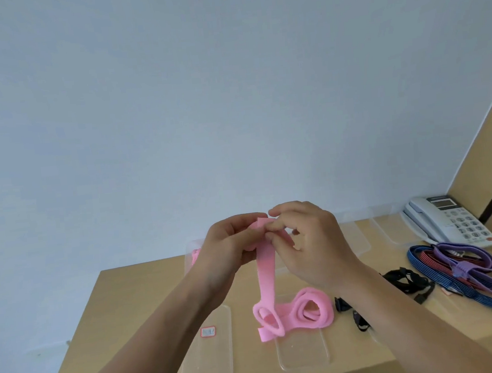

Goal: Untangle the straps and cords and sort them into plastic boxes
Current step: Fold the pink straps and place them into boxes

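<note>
Closest to the near edge of the tabletop point(135, 293) lie two flat clear plastic lids, side by side. The left lid point(208, 358) carries a small red-edged label at its far end. The right lid point(302, 352) has the loose coils of a pink strap point(266, 274) lying across its far end.

From those coils the strap rises straight up to the two hands, which are held above the middle of the tabletop. The left hand point(229, 242) has its grip closed on the strap's top end, fingers curled round it. The right hand point(313, 246) pinches the same end between thumb and fingertips, just beside the left.

To the right of the coils lies a tangle of black straps point(407, 283) with buckles. Beyond it, by the right edge, is a bundle of blue, red and purple bungee cords point(463, 267), with a dark hook trailing toward the near right corner.

Along the far edge stand clear plastic boxes point(354, 236), partly hidden by the hands. The leftmost box point(196, 255) has something pink inside. A white telephone point(449, 221) sits at the far right corner.
</note>
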